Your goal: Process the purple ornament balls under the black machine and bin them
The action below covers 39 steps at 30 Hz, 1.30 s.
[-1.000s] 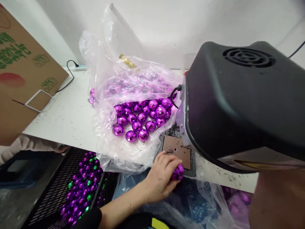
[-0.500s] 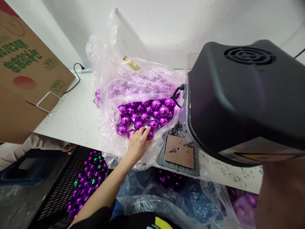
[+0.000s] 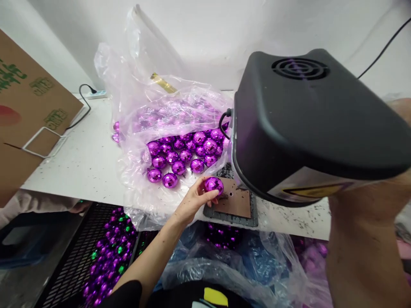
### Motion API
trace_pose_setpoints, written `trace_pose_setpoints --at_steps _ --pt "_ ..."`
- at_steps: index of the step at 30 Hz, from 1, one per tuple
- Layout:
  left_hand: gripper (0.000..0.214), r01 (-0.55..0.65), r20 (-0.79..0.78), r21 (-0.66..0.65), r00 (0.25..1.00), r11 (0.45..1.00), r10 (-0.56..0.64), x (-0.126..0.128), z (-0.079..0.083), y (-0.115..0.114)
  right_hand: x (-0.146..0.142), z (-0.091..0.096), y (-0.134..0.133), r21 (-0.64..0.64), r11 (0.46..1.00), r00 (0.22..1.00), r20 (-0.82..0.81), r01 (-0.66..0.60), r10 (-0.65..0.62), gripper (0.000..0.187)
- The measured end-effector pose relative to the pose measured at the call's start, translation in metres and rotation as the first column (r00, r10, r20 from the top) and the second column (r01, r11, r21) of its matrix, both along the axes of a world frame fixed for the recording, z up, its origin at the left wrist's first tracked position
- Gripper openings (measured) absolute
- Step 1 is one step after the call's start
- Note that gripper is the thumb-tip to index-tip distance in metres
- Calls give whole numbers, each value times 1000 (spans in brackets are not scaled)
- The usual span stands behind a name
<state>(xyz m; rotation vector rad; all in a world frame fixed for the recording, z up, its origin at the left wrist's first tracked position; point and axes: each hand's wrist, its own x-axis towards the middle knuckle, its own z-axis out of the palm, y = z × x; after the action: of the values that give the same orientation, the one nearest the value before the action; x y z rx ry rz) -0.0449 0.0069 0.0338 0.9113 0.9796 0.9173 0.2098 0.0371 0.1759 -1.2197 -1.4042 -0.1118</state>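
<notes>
and there it was: the left hand [image 3: 191,201] had a shiny purple ball [image 3: 213,185], fingers clamped around it, thumb on the near side! that ball hung at the left edge of the brown plate [image 3: 237,205]; whether the two touched could not be told. the plate lay on a dark grey base [image 3: 254,214] at the front of the white desk [image 3: 80,171], black crumbs [image 3: 298,216] scattered to its right. looming over that end came the big black machine [image 3: 308,124], yellow warning label [image 3: 308,185] to the front, and the right arm [image 3: 356,248] rose behind it, its fingers hidden, so apart or together was impossible to call. left of the plate, faceted purple balls [image 3: 178,167] crowded the mouth of a clear plastic bag [image 3: 141,192]. down below, a black crate [image 3: 77,252] held purple and green balls [image 3: 109,252], and out on the far left a cardboard box [image 3: 28,111] stood tilted, another person's sleeve [image 3: 19,207] showing just beneath the desk!
</notes>
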Motion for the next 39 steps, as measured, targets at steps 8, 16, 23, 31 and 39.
trace_pose_setpoints --at_steps 8,16,23,31,39 --pt "43 18 -200 136 980 991 10 22 -10 8 -10 7 0 69 991 992 -24 -118 120 43" --pt "42 79 -456 461 876 884 159 38 -31 0 -12 9 -1 47 993 991 -68 -112 115 43" --pt "41 192 -540 569 820 800 187 40 -40 -8 -10 8 0 52 991 990 -63 -123 126 46" --pt "41 284 -599 533 792 797 118 46 -34 -11 -8 9 -2 43 992 992 -39 -116 117 42" --pt "41 254 -516 488 856 835 42 47 -35 -9 -6 7 -11 47 997 997 41 -63 61 36"
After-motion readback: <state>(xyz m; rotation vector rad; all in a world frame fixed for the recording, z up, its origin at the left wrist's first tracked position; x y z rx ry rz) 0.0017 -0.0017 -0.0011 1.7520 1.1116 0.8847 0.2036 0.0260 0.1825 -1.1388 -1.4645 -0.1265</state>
